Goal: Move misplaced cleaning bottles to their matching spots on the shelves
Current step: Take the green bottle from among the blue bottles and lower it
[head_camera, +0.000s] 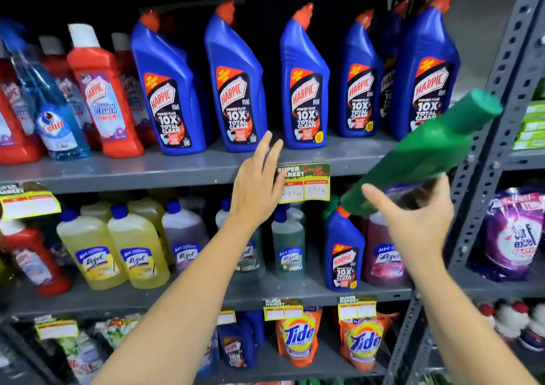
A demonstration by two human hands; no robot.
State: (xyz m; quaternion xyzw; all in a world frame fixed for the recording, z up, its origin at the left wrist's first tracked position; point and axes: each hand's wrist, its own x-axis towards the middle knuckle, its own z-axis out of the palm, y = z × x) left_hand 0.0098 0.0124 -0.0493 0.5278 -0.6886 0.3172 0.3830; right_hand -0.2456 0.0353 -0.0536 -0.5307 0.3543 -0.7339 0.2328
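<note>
My right hand [418, 222] grips the base of a green bottle [424, 154] that is tilted, its green cap up to the right in front of the shelf upright. My left hand [256, 184] is open, fingers spread, at the front edge of the upper shelf [118, 175] below the row of blue Harpic bottles [233, 89]. On the middle shelf a small blue Harpic bottle [343, 252] stands among Lizol bottles, between a dark green Lizol [287, 246] and a pink Lizol [383, 255]. A blue Colin spray bottle [53, 116] leans among red Harpic bottles [103, 95] at upper left.
Yellow Lizol bottles [112, 252] and a red Harpic bottle [32, 257] stand at middle-shelf left. Tide pouches [298, 337] and another blue Harpic fill the lower shelf. A grey perforated upright [498, 119] splits off the right bay with a Surf Excel pouch [516, 234]. Price tags [303, 184] hang from shelf edges.
</note>
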